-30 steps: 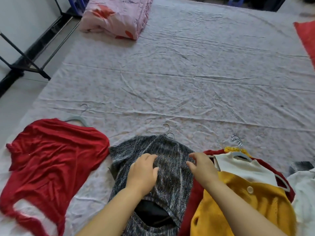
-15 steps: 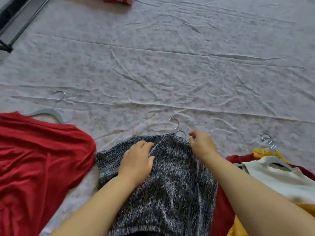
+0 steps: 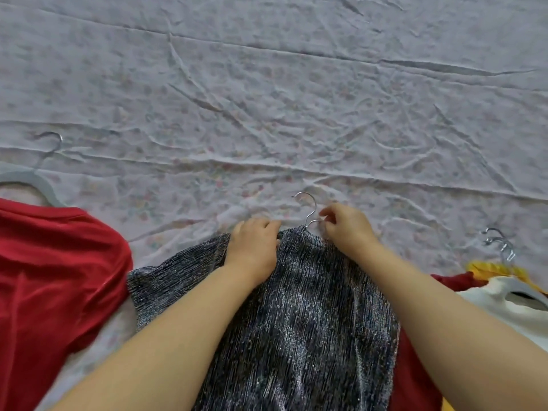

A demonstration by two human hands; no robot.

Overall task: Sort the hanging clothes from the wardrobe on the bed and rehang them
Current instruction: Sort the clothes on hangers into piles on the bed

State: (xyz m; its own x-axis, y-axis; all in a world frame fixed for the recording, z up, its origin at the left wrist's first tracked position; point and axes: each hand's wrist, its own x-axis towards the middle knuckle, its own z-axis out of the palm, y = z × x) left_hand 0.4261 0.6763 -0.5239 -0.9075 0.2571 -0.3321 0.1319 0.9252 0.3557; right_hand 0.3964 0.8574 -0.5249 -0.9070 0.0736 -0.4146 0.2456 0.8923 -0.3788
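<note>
Fingers (image 3: 327,215) of the right hand (image 3: 348,231) seem to pinch the collar beside the silver hanger hook (image 3: 307,207). The left hand (image 3: 255,247) grips the glittery grey knit top (image 3: 311,307), which lies flat on the wrinkled floral bedsheet (image 3: 267,114). With the red shirt (image 3: 59,262), 2 garments are laid out. The yellow-and-white pile (image 3: 504,295) is unsorted, and nothing is rehung.

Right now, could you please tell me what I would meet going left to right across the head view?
red garment → left hand → hanger hook → right hand → white garment; the grey top under both hands is left out.
</note>
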